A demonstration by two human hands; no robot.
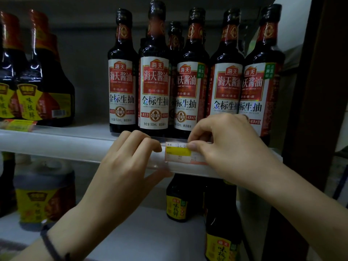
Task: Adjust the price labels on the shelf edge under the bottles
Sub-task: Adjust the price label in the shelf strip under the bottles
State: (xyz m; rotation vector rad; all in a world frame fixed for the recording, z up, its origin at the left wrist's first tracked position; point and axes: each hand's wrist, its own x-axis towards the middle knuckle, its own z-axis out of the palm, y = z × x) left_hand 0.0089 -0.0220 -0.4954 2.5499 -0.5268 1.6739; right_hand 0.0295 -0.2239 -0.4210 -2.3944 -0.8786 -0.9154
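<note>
A white, yellow and red price label (pixel 178 153) sits in the clear strip on the shelf edge (pixel 56 146), below a row of dark soy sauce bottles (pixel 155 76) with red and white labels. My right hand (pixel 226 147) pinches the label's upper right part between thumb and forefinger, covering its right end. My left hand (pixel 128 166) grips the shelf edge just left of the label, fingers curled over the top and thumb under the strip.
Wider dark bottles with yellow labels (pixel 37 81) stand at the left of the same shelf, with another price label (pixel 17 125) below them. Jugs and bottles (pixel 177 200) fill the lower shelf. A dark upright post (pixel 310 110) bounds the shelf on the right.
</note>
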